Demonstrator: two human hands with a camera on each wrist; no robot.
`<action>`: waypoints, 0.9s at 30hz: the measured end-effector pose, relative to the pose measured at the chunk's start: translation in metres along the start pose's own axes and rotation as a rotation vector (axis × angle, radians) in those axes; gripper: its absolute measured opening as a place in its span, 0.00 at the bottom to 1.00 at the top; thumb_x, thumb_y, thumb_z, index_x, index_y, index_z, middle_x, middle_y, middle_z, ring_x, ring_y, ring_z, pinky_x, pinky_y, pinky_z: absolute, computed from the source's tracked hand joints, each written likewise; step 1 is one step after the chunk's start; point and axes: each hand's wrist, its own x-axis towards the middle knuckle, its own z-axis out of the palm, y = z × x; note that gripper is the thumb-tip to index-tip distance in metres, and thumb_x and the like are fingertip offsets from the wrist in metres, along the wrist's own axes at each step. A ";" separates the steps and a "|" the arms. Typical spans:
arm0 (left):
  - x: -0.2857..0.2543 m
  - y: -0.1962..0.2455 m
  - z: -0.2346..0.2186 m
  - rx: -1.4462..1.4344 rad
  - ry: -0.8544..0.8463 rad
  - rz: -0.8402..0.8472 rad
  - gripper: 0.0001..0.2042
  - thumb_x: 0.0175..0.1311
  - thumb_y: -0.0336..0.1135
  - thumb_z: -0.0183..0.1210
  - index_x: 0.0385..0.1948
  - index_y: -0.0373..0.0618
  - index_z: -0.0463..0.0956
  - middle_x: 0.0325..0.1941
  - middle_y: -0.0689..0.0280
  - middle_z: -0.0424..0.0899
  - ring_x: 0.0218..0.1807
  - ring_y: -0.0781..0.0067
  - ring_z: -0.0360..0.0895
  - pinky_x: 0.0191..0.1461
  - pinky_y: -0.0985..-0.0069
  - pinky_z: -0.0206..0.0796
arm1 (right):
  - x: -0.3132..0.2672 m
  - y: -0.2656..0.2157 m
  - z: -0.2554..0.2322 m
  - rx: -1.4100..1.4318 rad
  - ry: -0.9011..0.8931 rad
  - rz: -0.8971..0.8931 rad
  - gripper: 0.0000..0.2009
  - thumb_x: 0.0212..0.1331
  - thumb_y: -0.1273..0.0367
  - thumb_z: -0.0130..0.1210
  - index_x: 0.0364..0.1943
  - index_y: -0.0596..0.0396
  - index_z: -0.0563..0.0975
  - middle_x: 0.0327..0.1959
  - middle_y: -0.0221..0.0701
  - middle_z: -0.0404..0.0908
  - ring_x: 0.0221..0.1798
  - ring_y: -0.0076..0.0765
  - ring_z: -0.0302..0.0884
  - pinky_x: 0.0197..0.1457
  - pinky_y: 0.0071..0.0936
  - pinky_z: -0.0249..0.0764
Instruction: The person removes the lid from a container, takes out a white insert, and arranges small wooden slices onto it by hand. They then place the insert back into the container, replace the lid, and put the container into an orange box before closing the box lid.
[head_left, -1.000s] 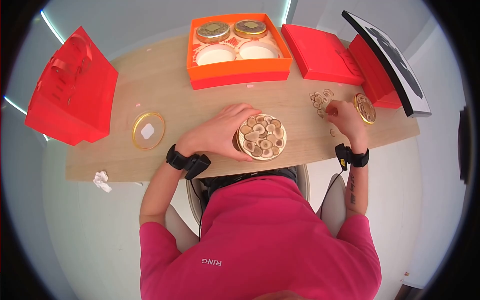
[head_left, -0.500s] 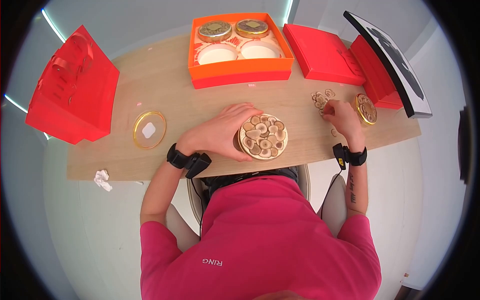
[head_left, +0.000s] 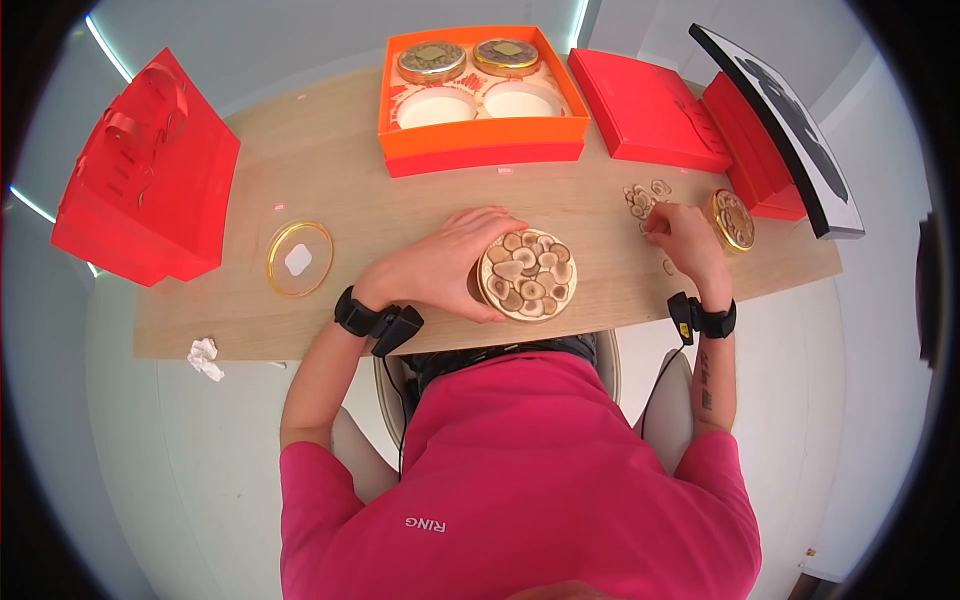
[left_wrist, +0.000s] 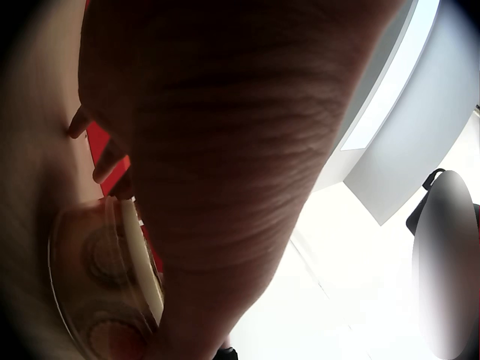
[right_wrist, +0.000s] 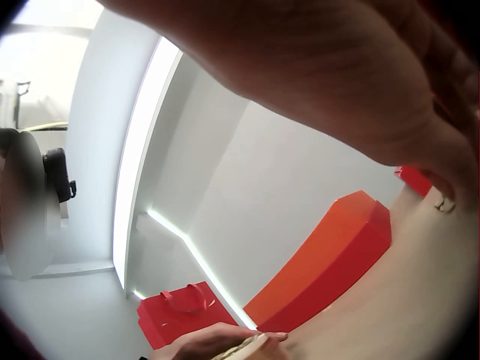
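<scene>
My left hand holds a round tub near the table's front edge, fingers round the far side and thumb on the near side. Overlapping brown-rimmed dried slices cover its top; the left wrist view shows its clear side wall. On the right, my right hand bends its fingers down at a small heap of loose dried slices. In the right wrist view a dried slice sits right at its fingertips; I cannot tell whether they pinch it.
An orange-red gift box at the back has two gold-rimmed tubs and two round hollows. A clear gold-rimmed lid lies left, before a red bag. At right are another gold-rimmed tub, a red box lid and a black-edged panel.
My right hand has moved slightly left and down, its fingertips now at the near edge of the heap. My left hand keeps its hold on the tub, which stays in place.
</scene>
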 end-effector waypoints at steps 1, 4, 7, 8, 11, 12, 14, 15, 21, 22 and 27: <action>0.000 0.000 0.000 0.003 0.000 -0.002 0.52 0.50 0.47 0.86 0.79 0.40 0.68 0.79 0.51 0.75 0.87 0.45 0.64 0.91 0.53 0.55 | -0.004 -0.012 -0.004 0.038 0.001 -0.039 0.07 0.65 0.74 0.69 0.44 0.59 0.87 0.39 0.44 0.91 0.39 0.49 0.90 0.45 0.43 0.83; 0.000 -0.002 0.001 0.011 -0.004 -0.006 0.53 0.50 0.49 0.86 0.80 0.40 0.68 0.80 0.51 0.75 0.87 0.44 0.64 0.91 0.52 0.55 | -0.014 -0.054 -0.015 0.123 0.043 -0.244 0.06 0.67 0.76 0.69 0.46 0.59 0.87 0.41 0.41 0.91 0.38 0.45 0.88 0.44 0.38 0.83; 0.000 -0.002 0.000 0.022 -0.009 0.000 0.54 0.50 0.49 0.87 0.80 0.41 0.68 0.80 0.50 0.74 0.88 0.44 0.63 0.91 0.52 0.55 | -0.024 -0.087 -0.007 0.231 0.029 -0.406 0.06 0.68 0.76 0.69 0.46 0.58 0.88 0.43 0.39 0.91 0.39 0.45 0.89 0.45 0.37 0.84; 0.000 -0.001 0.000 0.023 -0.011 0.001 0.54 0.50 0.49 0.87 0.80 0.40 0.68 0.80 0.50 0.74 0.88 0.44 0.63 0.91 0.52 0.55 | -0.027 -0.096 -0.004 0.273 0.011 -0.446 0.06 0.68 0.77 0.69 0.47 0.57 0.88 0.44 0.38 0.91 0.40 0.45 0.89 0.45 0.37 0.84; 0.000 -0.001 -0.001 0.025 -0.013 0.000 0.54 0.50 0.49 0.87 0.81 0.40 0.67 0.81 0.50 0.74 0.88 0.44 0.63 0.91 0.52 0.55 | -0.037 -0.120 0.006 0.283 -0.005 -0.528 0.07 0.68 0.79 0.70 0.47 0.56 0.89 0.45 0.34 0.92 0.43 0.42 0.90 0.44 0.34 0.84; 0.000 -0.001 -0.001 0.025 -0.013 0.000 0.54 0.50 0.49 0.87 0.81 0.40 0.67 0.81 0.50 0.74 0.88 0.44 0.63 0.91 0.52 0.55 | -0.038 -0.123 0.012 0.257 0.033 -0.603 0.07 0.67 0.79 0.70 0.46 0.56 0.89 0.45 0.34 0.92 0.45 0.45 0.90 0.46 0.36 0.85; 0.000 -0.001 0.000 0.031 -0.013 -0.003 0.54 0.50 0.49 0.86 0.81 0.39 0.67 0.81 0.50 0.74 0.88 0.44 0.63 0.91 0.52 0.55 | -0.038 -0.132 0.018 0.260 0.100 -0.672 0.07 0.66 0.78 0.70 0.45 0.57 0.89 0.45 0.37 0.91 0.46 0.50 0.90 0.50 0.40 0.86; 0.000 -0.001 0.000 0.033 -0.013 -0.005 0.55 0.50 0.49 0.86 0.81 0.39 0.67 0.81 0.50 0.74 0.88 0.44 0.63 0.91 0.52 0.55 | -0.038 -0.134 0.020 0.261 0.133 -0.706 0.07 0.65 0.77 0.69 0.45 0.57 0.88 0.44 0.39 0.90 0.47 0.53 0.90 0.51 0.43 0.86; 0.000 0.000 0.000 0.025 -0.011 -0.007 0.54 0.49 0.48 0.87 0.80 0.39 0.68 0.81 0.50 0.74 0.88 0.44 0.63 0.91 0.53 0.55 | -0.037 -0.121 0.016 0.223 0.066 -0.644 0.07 0.65 0.74 0.71 0.45 0.55 0.89 0.43 0.37 0.91 0.47 0.52 0.90 0.50 0.42 0.86; 0.000 0.000 0.000 0.019 -0.007 -0.003 0.54 0.50 0.48 0.87 0.80 0.39 0.68 0.80 0.51 0.74 0.88 0.45 0.64 0.91 0.53 0.55 | -0.036 -0.118 0.008 0.218 0.089 -0.528 0.07 0.65 0.74 0.71 0.45 0.55 0.89 0.43 0.37 0.92 0.46 0.53 0.90 0.50 0.42 0.86; 0.001 0.000 0.000 0.001 -0.008 0.009 0.52 0.50 0.45 0.86 0.79 0.39 0.68 0.79 0.52 0.75 0.87 0.46 0.64 0.92 0.53 0.55 | -0.023 -0.074 -0.022 0.047 0.379 -0.219 0.06 0.66 0.76 0.69 0.45 0.54 0.89 0.44 0.39 0.93 0.44 0.54 0.91 0.50 0.44 0.84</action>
